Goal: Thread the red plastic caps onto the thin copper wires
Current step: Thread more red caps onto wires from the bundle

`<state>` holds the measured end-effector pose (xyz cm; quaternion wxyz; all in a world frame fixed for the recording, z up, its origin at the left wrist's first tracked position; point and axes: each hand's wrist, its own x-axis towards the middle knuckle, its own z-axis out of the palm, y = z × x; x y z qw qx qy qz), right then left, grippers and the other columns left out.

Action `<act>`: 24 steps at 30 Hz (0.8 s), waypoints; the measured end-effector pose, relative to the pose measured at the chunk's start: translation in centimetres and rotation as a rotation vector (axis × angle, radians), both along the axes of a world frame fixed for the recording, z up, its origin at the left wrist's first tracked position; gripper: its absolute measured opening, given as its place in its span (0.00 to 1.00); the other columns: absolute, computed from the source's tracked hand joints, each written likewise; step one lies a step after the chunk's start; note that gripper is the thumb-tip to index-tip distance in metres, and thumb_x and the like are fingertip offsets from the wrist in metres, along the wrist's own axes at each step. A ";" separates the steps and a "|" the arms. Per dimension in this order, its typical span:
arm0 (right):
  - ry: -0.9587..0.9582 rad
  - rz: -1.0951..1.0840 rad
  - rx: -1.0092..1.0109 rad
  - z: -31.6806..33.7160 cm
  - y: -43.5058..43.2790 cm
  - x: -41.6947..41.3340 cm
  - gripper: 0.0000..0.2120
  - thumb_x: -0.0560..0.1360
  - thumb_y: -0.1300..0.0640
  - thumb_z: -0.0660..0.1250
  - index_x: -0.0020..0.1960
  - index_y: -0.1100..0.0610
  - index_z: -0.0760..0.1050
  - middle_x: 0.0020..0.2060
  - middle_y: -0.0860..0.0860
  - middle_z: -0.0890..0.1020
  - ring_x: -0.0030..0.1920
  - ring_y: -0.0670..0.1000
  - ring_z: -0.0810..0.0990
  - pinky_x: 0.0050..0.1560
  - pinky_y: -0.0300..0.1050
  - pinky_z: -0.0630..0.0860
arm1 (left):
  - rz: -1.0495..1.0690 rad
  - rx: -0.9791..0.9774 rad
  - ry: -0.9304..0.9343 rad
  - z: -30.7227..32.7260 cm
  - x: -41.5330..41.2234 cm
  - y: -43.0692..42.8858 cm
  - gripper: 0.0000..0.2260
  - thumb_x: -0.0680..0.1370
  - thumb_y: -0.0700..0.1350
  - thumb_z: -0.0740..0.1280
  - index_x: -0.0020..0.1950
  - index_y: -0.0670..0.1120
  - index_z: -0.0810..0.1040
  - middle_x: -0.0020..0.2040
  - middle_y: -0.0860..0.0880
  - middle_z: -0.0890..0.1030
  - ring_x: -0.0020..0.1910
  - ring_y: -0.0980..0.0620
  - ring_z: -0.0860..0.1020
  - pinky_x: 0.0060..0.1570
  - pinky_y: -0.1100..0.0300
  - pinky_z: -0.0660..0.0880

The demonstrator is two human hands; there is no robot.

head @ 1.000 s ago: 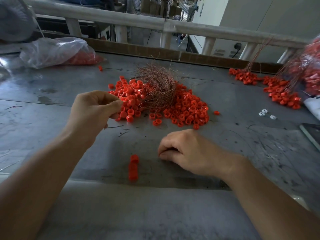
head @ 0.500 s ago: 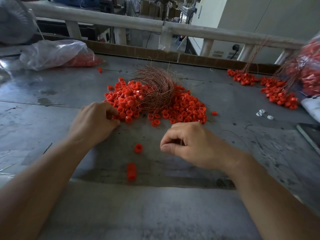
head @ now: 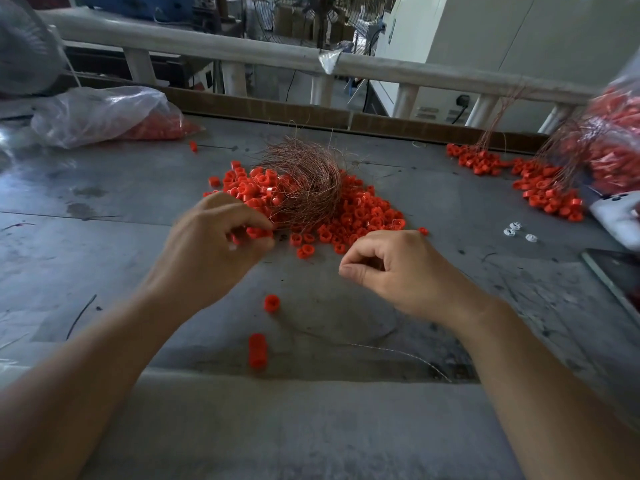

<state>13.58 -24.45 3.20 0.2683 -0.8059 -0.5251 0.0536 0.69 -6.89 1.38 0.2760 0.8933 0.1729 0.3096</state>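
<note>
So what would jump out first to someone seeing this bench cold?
The big heap of red caps in the middle of the grey table, with a nest of copper wires sitting on top of it. Next, the left hand picking at the heap's near edge and the right hand pinched shut beside it. A short stack of caps and one loose cap lie nearer the person.

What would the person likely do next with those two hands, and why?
Probably lift one red cap from the pile's near edge and bring it to the right hand. The left hand has its fingertips among the caps, while the right is pinched shut, seemingly on a thin wire trailing across the table.
</note>
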 end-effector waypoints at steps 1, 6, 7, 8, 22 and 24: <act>-0.005 -0.002 -0.003 0.0 0.0 0.0 0.04 0.73 0.55 0.68 0.43 0.54 0.80 0.39 0.44 0.79 0.41 0.42 0.76 0.45 0.33 0.72 | -0.063 0.059 0.001 -0.2 0.1 -0.3 0.06 0.68 0.40 0.74 0.43 0.48 0.82 0.43 0.55 0.75 0.36 0.63 0.73 0.38 0.74 0.66; -0.043 0.009 -0.007 -0.3 0.3 0.0 0.04 0.73 0.55 0.68 0.43 0.54 0.80 0.34 0.39 0.75 0.38 0.38 0.75 0.41 0.29 0.70 | -0.063 0.209 0.034 -1.3 1.2 -1.0 0.06 0.69 0.38 0.74 0.45 0.44 0.84 0.54 0.45 0.77 0.37 0.51 0.74 0.38 0.47 0.78; -0.046 0.013 -0.005 -0.4 0.3 0.0 0.04 0.72 0.55 0.68 0.43 0.54 0.80 0.34 0.38 0.74 0.38 0.37 0.75 0.41 0.28 0.71 | -0.042 0.223 0.046 -1.4 1.4 -1.0 0.06 0.70 0.38 0.73 0.46 0.44 0.84 0.55 0.45 0.78 0.38 0.51 0.73 0.38 0.46 0.78; -0.046 0.016 -0.003 -0.4 0.4 0.0 0.04 0.72 0.55 0.69 0.43 0.54 0.80 0.33 0.37 0.74 0.37 0.37 0.74 0.41 0.28 0.71 | -0.029 0.235 0.059 -1.4 1.6 -1.1 0.06 0.70 0.39 0.72 0.47 0.44 0.84 0.56 0.45 0.78 0.39 0.51 0.74 0.39 0.46 0.78; -0.052 -0.044 0.168 -0.6 0.7 -0.2 0.06 0.72 0.57 0.69 0.49 0.55 0.80 0.36 0.38 0.74 0.37 0.39 0.74 0.43 0.31 0.71 | -0.109 0.344 -0.068 -0.2 0.3 -3.2 0.12 0.71 0.50 0.65 0.44 0.44 0.84 0.40 0.48 0.82 0.37 0.52 0.79 0.36 0.64 0.72; -0.031 -0.042 0.258 -0.6 0.9 -0.4 0.13 0.72 0.59 0.69 0.56 0.54 0.77 0.37 0.39 0.74 0.36 0.38 0.72 0.42 0.30 0.70 | -0.161 0.322 -0.102 -0.1 0.1 -3.8 0.13 0.72 0.50 0.63 0.44 0.43 0.84 0.40 0.48 0.81 0.37 0.57 0.76 0.37 0.68 0.71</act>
